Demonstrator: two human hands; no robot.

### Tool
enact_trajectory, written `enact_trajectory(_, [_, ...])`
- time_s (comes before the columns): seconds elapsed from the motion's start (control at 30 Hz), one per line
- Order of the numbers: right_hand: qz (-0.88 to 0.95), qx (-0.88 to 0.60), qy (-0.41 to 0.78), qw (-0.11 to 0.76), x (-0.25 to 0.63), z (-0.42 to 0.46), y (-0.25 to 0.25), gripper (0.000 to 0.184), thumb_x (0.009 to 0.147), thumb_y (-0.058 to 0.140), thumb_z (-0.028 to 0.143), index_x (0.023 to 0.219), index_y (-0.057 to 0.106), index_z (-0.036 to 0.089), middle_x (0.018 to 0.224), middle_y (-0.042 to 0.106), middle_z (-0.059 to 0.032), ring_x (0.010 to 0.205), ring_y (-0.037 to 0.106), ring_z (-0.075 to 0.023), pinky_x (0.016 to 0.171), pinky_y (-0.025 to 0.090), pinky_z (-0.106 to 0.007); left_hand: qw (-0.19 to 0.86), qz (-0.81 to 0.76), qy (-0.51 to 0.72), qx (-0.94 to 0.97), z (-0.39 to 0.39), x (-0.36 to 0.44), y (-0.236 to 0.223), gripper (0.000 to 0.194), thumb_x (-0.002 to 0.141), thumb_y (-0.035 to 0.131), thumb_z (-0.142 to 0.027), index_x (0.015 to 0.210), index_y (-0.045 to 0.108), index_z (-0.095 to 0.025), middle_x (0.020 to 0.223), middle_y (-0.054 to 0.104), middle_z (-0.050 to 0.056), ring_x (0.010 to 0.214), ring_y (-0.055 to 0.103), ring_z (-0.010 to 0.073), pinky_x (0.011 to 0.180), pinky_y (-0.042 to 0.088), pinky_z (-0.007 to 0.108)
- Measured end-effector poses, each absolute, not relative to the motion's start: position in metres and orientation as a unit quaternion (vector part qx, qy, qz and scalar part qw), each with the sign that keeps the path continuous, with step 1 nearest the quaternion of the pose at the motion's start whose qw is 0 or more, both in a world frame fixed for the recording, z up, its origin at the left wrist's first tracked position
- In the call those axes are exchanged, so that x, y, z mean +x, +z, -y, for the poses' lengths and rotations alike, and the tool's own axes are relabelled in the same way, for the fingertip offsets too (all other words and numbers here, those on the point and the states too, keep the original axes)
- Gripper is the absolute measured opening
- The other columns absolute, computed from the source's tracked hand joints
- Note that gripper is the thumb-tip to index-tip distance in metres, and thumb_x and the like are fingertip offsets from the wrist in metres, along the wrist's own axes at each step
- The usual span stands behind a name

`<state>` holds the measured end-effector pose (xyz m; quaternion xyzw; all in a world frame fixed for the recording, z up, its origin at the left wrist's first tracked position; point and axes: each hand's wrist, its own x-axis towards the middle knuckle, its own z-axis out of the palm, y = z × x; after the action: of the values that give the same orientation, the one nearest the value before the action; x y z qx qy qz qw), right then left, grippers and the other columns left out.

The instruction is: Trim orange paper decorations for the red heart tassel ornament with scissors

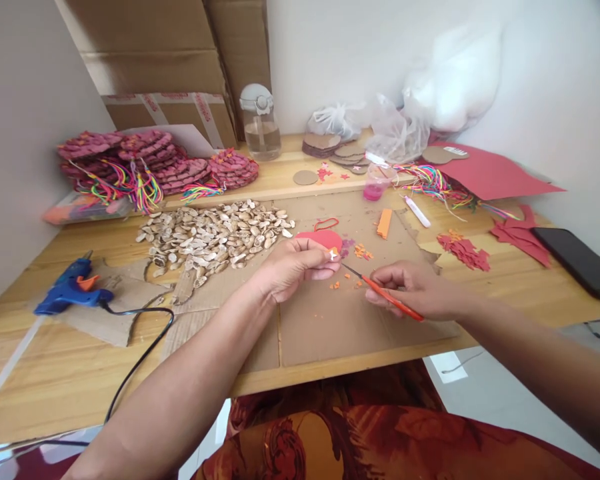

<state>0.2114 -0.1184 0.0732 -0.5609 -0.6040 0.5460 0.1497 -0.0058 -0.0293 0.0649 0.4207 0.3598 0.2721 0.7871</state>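
Note:
My left hand (300, 268) pinches a small paper star (334, 254), pale on the side facing me with an orange edge. Red-handled scissors (391, 297) are gripped in my right hand (405, 290), their dark blades pointing left toward the star. Whether the blades touch the paper I cannot tell. Beyond my left hand lies a red paper disc (325, 237), partly covered by the fingers. Small orange paper scraps (364, 252) are scattered on the cardboard sheet (325, 340) under and beside my hands.
A heap of shells (220, 237) lies left of my hands, with a blue glue gun (75, 287) and its cable nearer me. Right are an orange strip (385, 223), white pen (417, 211), red scraps (464, 252) and phone (577, 261). Behind stand a bottle (261, 130) and pink cup (374, 190).

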Motion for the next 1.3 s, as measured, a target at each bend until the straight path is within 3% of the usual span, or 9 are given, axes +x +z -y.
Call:
enact_trajectory(0.23, [0.609,-0.544,0.54,0.203,0.2074,0.1223,0.0678,0.031,0.084,0.061,0.042,0.068,0.049,0.018,0.061,0.042,0.0044,0.052,0.04,-0.0079,0.048,0.026,-0.024,0.798,-0.341,0.28,0.41,0.0307,-0.0062,0.0635,0.011,0.07,0.072,-0.01,0.074,0.062,-0.008,0.08,0.071,0.009,0.073,0.068,0.0133,0.074,0.055,0.026])
enact_trajectory(0.7, [0.617,-0.575,0.508,0.175,0.2024,0.1168,0.0686,0.037,0.084,0.058,0.049,0.066,0.05,0.018,0.057,0.047,0.003,0.047,0.042,-0.0084,0.044,0.026,-0.024,0.8,-0.34,0.272,0.412,0.0319,-0.0054,0.0671,0.014,0.067,0.075,-0.01,0.07,0.062,-0.008,0.071,0.068,0.006,0.061,0.064,0.0094,0.066,0.052,0.022])
enact_trajectory(1.07, [0.624,-0.593,0.485,0.153,0.2027,0.1177,0.0745,0.039,0.082,0.058,0.053,0.066,0.051,0.018,0.054,0.044,0.0036,0.046,0.039,-0.0089,0.043,0.022,-0.024,0.792,-0.366,0.262,0.412,0.0337,-0.006,0.0704,0.014,0.067,0.074,-0.01,0.063,0.061,-0.008,0.067,0.068,0.007,0.061,0.065,0.0112,0.067,0.053,0.024])
enact_trajectory(1.3, [0.636,-0.589,0.473,0.158,0.2022,0.1172,0.0735,0.04,0.082,0.058,0.051,0.063,0.046,0.018,0.057,0.034,0.0048,0.049,0.03,-0.0078,0.045,0.018,-0.023,0.797,-0.369,0.261,0.4,0.0333,-0.0062,0.0703,0.013,0.069,0.072,-0.007,0.063,0.06,-0.008,0.063,0.067,0.005,0.06,0.066,0.0108,0.067,0.054,0.023])
